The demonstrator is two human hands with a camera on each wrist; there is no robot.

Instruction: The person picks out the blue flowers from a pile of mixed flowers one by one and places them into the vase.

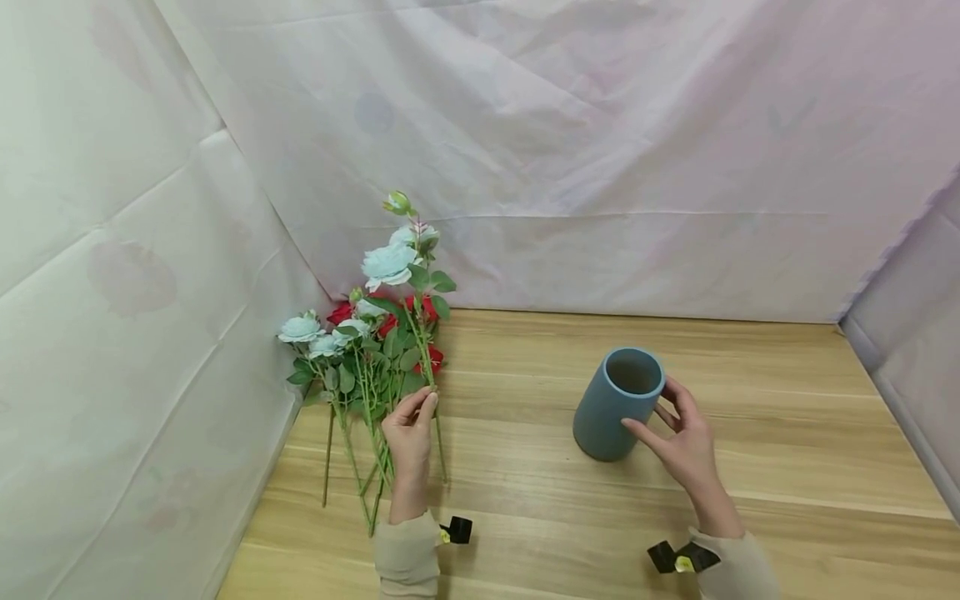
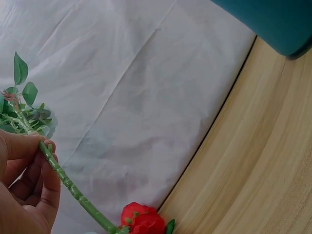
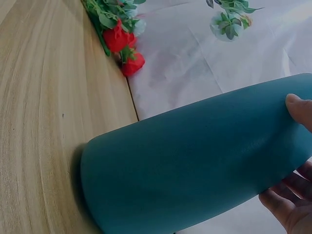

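My left hand [image 1: 408, 433] pinches the green stem [image 2: 78, 195] of a pale blue artificial rose [image 1: 388, 265] between thumb and fingertips. Its blooms, bud and leaves stand upright above the hand, and the stem's lower end points down toward the table. On the right, a blue-grey cylindrical vase [image 1: 607, 421] has its round mouth facing up. My right hand [image 1: 686, 442] grips it near the top from the right side, the thumb [image 3: 300, 109] on the near wall and fingers round the far side. The vase's base sits at the wooden surface in the right wrist view.
Left of the left hand, a pile of artificial flowers lies on the wooden table [image 1: 510, 417], with pale blue roses [image 1: 300, 328], red roses [image 3: 117, 38] and crossing green stems. White patterned cloth [image 1: 600, 150] hangs behind the table and along its left and right sides.
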